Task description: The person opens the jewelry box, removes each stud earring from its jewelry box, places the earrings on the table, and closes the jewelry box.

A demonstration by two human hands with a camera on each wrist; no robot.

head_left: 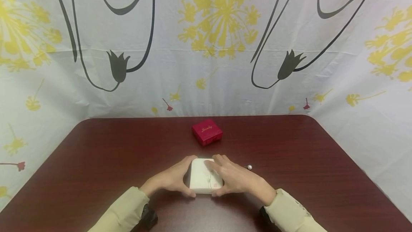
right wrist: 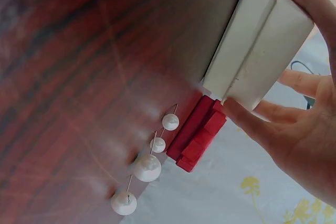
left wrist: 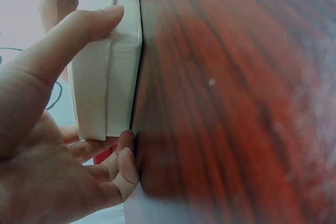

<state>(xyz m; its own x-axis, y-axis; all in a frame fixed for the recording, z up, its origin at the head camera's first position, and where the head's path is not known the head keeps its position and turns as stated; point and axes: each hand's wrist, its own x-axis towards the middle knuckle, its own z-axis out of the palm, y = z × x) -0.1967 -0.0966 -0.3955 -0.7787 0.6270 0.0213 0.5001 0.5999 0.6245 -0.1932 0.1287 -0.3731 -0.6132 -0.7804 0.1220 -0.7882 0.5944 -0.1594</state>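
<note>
A small white lidded box (head_left: 201, 175) lies on the table between the two hands, its lid printed with a thin plant drawing and a small red mark. My left hand (head_left: 172, 178) grips its left side, thumb on the near edge and fingers at the far edge. From the right, my right hand (head_left: 238, 176) holds it likewise, with one finger lying over the lid. The seam between lid and base shows along the box's side (left wrist: 107, 90) in the left wrist view. Several white pearls (right wrist: 147, 168) on thin metal stems lie beside the right hand.
A red box (head_left: 207, 131) with gold "Jewelry" lettering stands beyond the white box; a bow shows on its side in the right wrist view. The dark wooden table (head_left: 112, 153) ends at a white curtain (head_left: 167, 35) with flower prints.
</note>
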